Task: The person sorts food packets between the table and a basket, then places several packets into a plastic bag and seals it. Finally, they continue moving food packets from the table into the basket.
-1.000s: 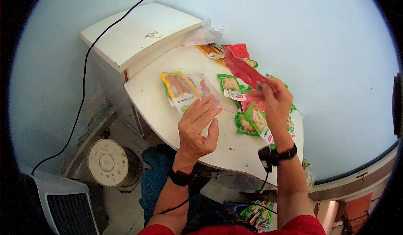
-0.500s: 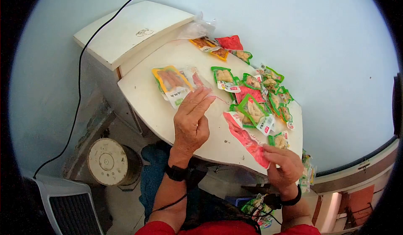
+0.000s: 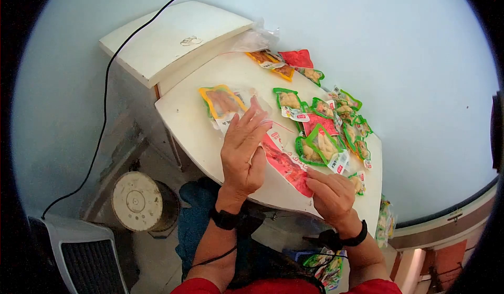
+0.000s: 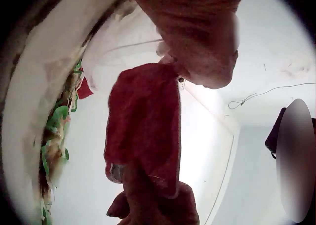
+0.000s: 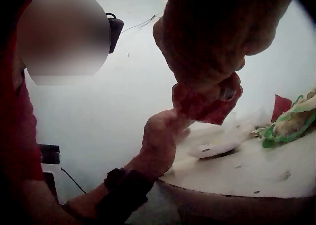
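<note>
My right hand (image 3: 333,197) pinches the lower end of a long red snack packet (image 3: 286,162) with white print near its top. That packet slants up and left over the table, its top close to my left hand (image 3: 244,155). The left fingers lie nearly straight at the mouth of a clear plastic bag (image 3: 269,116) with a thin red line along its edge; the left thumb stands apart. A yellow-edged snack packet (image 3: 223,100) shows at the bag, partly behind the left fingers. In the left wrist view, the red packet (image 4: 143,121) hangs between both hands.
Several green-edged snack packets (image 3: 320,144) lie heaped on the right of the white table (image 3: 194,120). Orange-edged packets (image 3: 268,58) and a red one (image 3: 297,58) lie at the back. A raised white box (image 3: 173,36) stands back left; a round-topped stool (image 3: 137,202) is below.
My right hand has brought the red packet from the heap toward the front edge, then up and left to the left hand. My left hand has stayed at the clear bag.
</note>
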Motion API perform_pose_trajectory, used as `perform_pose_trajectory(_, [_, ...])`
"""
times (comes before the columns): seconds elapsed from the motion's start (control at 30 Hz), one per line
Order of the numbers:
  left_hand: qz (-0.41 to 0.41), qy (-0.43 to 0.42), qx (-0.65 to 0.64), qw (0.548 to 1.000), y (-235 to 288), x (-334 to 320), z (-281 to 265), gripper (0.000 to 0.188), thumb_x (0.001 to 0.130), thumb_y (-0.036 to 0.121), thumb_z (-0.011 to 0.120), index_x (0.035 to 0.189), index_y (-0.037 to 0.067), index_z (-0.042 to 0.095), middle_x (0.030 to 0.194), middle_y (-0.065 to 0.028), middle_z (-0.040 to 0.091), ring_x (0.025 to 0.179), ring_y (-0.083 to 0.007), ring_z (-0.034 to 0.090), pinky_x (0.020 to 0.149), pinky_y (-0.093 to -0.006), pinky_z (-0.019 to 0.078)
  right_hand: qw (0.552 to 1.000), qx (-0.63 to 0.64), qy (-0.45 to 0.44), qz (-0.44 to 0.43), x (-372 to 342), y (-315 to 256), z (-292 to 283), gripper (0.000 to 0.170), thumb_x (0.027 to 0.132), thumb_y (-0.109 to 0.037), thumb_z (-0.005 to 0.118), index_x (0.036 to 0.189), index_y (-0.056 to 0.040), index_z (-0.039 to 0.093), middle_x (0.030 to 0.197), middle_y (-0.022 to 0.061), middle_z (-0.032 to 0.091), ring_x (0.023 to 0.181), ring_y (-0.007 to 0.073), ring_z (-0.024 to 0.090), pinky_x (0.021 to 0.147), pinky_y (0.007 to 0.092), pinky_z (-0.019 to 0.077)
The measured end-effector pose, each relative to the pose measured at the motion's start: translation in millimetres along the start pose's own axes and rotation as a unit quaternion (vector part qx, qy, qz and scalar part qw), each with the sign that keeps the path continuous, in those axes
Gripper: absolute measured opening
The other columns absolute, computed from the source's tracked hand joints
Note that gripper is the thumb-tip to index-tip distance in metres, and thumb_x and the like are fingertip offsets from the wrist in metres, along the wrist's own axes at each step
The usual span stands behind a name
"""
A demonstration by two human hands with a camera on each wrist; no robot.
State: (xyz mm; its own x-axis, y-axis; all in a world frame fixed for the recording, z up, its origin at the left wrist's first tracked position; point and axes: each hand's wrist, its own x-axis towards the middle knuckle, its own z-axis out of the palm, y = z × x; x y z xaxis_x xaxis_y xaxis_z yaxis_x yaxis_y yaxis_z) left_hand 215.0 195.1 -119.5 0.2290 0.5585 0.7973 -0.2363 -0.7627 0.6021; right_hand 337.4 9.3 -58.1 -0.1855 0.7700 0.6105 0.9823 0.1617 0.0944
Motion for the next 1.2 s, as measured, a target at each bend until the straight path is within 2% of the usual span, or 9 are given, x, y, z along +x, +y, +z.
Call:
perform_pose_trajectory(0.33, [0.058, -0.054, 0.037, 0.996, 7, 1, 3, 0.032, 0.077, 0.009, 0.057, 0.106, 0.0, 0.068, 0.123, -0.0167, 0.064, 0.127, -0.0387, 0.052, 0.111, -0.0545, 0.0286, 0.999, -0.028, 0.019, 0.008, 9, -8, 17, 0.024, 0.066, 0.005, 0.069, 0.088, -0.0028, 0.067, 0.097, 0.0124, 0.072, 0.069, 0.0215, 0.067, 0.059, 0.0307, 0.0509])
perform_pose_trajectory(0.43, [0.063, -0.064, 0.038, 0.995, 9, 2, 3, 0.032, 0.079, 0.013, 0.058, 0.106, 0.0, 0.068, 0.124, -0.0173, 0.063, 0.128, -0.0397, 0.051, 0.112, -0.0547, 0.0268, 0.997, -0.054, 0.05, -0.021, 16, 2, 40, 0.027, 0.071, -0.002, 0.069, 0.098, -0.0038, 0.066, 0.101, 0.0117, 0.07, 0.066, 0.0169, 0.064, 0.055, 0.0296, 0.0474])
perform_pose_trajectory(0.63, [0.061, -0.072, 0.023, 0.995, 9, 4, 2, 0.035, 0.086, 0.023, 0.054, 0.108, 0.0, 0.068, 0.126, -0.0173, 0.063, 0.129, -0.0405, 0.049, 0.114, -0.0538, 0.0249, 0.997, -0.057, 0.049, 0.003, 42, 14, 77, 0.022, 0.075, -0.012, 0.064, 0.095, -0.0038, 0.065, 0.093, 0.0102, 0.068, 0.069, 0.0191, 0.064, 0.057, 0.0316, 0.0458])
perform_pose_trajectory(0.73, [0.055, -0.071, 0.015, 0.996, 7, 3, 3, 0.039, 0.088, 0.028, 0.052, 0.11, 0.0, 0.068, 0.126, -0.0171, 0.063, 0.129, -0.0403, 0.049, 0.114, -0.0537, 0.0241, 0.992, -0.117, -0.026, 0.032, 48, 15, 85, 0.014, 0.076, -0.015, 0.063, 0.085, -0.0048, 0.064, 0.083, 0.009, 0.064, 0.066, 0.0208, 0.063, 0.055, 0.0341, 0.0452])
perform_pose_trajectory(0.83, [0.053, -0.072, 0.009, 0.996, 5, 2, 3, 0.04, 0.089, 0.029, 0.052, 0.113, 0.001, 0.068, 0.126, -0.0171, 0.063, 0.129, -0.04, 0.049, 0.114, -0.0538, 0.0236, 0.992, -0.117, -0.045, 0.012, 49, 27, 99, 0.008, 0.074, -0.016, 0.064, 0.077, -0.0088, 0.063, 0.077, 0.0074, 0.062, 0.062, 0.0215, 0.061, 0.054, 0.036, 0.0449])
perform_pose_trajectory(0.93, [0.05, -0.073, 0.009, 0.996, 5, 3, 2, 0.041, 0.089, 0.029, 0.052, 0.114, 0.001, 0.067, 0.126, -0.0174, 0.063, 0.129, -0.0398, 0.049, 0.114, -0.054, 0.0235, 0.987, -0.09, -0.118, 0.063, 61, 25, 99, 0.006, 0.073, -0.018, 0.065, 0.074, -0.0121, 0.065, 0.078, 0.0062, 0.065, 0.065, 0.0231, 0.064, 0.055, 0.0375, 0.0465])
perform_pose_trajectory(1.03, [0.042, -0.069, 0.005, 0.997, 5, 2, 2, 0.041, 0.088, 0.028, 0.053, 0.115, 0.001, 0.067, 0.125, -0.0178, 0.063, 0.129, -0.0397, 0.049, 0.114, -0.054, 0.0236, 0.984, 0.011, -0.13, 0.122, 65, 27, 109, 0.014, 0.074, -0.02, 0.066, 0.086, -0.0141, 0.069, 0.081, 0.0047, 0.068, 0.071, 0.0275, 0.066, 0.061, 0.0413, 0.0496])
perform_pose_trajectory(1.13, [0.043, -0.065, 0.0, 0.997, 4, 2, 1, 0.04, 0.088, 0.027, 0.053, 0.114, 0.001, 0.068, 0.125, -0.0179, 0.063, 0.129, -0.0396, 0.049, 0.114, -0.0539, 0.0238, 0.989, 0.026, -0.098, 0.104, 71, 23, 113, 0.033, 0.078, -0.017, 0.065, 0.11, -0.0076, 0.065, 0.087, 0.0113, 0.066, 0.072, 0.0305, 0.065, 0.056, 0.0411, 0.0487])
perform_pose_trajectory(1.2, [0.048, -0.065, 0.0, 0.997, 3, 1, 2, 0.039, 0.088, 0.027, 0.053, 0.113, 0.001, 0.068, 0.125, -0.0179, 0.063, 0.129, -0.0394, 0.049, 0.114, -0.054, 0.0239, 0.994, -0.012, -0.08, 0.072, 71, 23, 116, 0.038, 0.08, -0.018, 0.064, 0.116, -0.0075, 0.062, 0.092, 0.0135, 0.066, 0.077, 0.0307, 0.065, 0.058, 0.0416, 0.0491])
